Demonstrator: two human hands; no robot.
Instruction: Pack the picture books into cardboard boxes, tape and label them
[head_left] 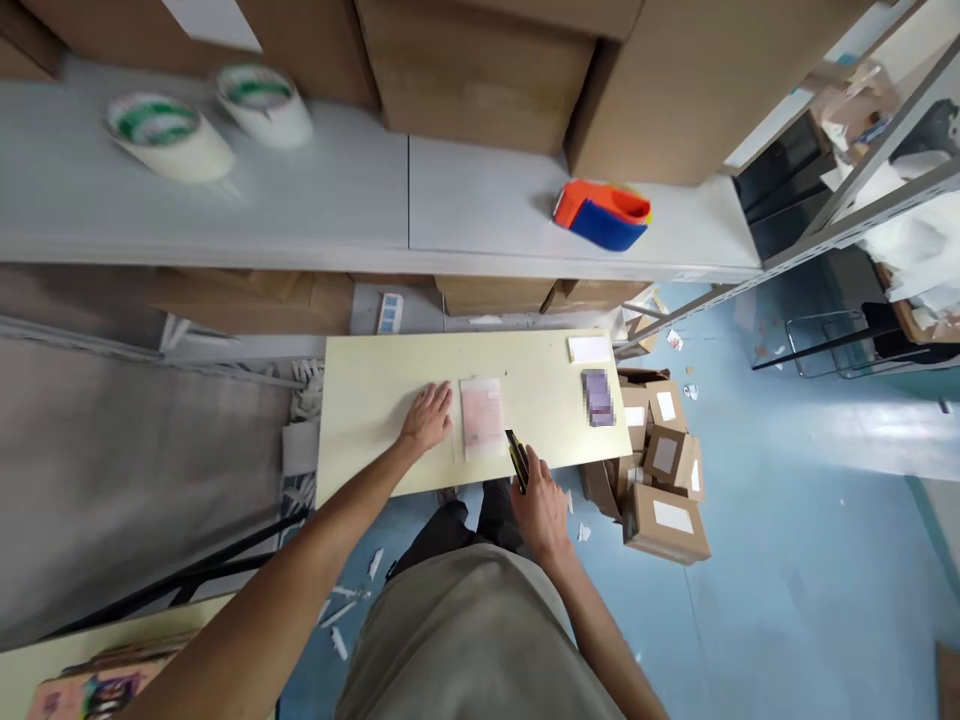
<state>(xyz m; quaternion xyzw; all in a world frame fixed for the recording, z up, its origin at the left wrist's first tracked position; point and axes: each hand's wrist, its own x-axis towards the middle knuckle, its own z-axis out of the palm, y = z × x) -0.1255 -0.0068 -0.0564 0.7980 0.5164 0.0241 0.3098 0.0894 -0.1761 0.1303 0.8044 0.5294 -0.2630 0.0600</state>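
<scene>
A flat pink packet (482, 415) in what looks like clear plastic lies on the pale yellow table (390, 370). Just left of it, my left hand (429, 416) rests flat on the tabletop with its fingers stretched out, holding nothing. My right hand (541, 508) is at the table's front edge, its fingers wrapped round a black and yellow utility knife (517, 458). The knife's tip points up and left, close to the packet's lower right corner; whether it touches the packet I cannot tell.
A white box (589, 349) and a purple pack (598, 398) lie at the table's right end. Cardboard boxes (667, 515) are piled on the floor to the right. Above the table, a grey shelf (322, 200) carries tape rolls (169, 140), an orange-blue tape dispenser (604, 214) and large cartons (480, 85).
</scene>
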